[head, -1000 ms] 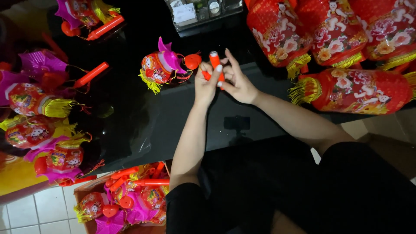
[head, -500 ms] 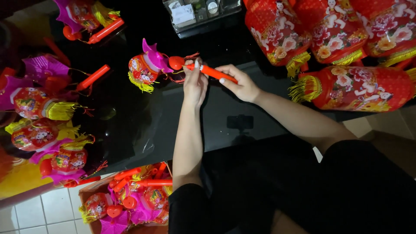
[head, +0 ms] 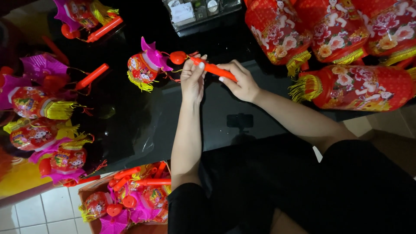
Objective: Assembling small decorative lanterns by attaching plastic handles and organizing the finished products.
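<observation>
Right hand [head: 242, 80] pinching the orange handle stick [head: 214, 69], left hand [head: 193, 78] pinching its tip, keeping the toy lantern [head: 145, 65] dangling at nine o'clock over the black bench [head: 130, 117].

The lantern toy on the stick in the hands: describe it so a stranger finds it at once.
On the black glossy table, look just left of both hands. The small red lantern toy has a magenta top and yellow fringe. Alone among the toys, its orange stick is gripped by the right hand and left hand.

Surface: glossy black table [head: 130, 117] | 9 o'clock: small lanterns [head: 32, 134] | 2 o'clock: large red lanterns [head: 355, 86] | 12 o'clock: clear tray [head: 199, 13]
</observation>
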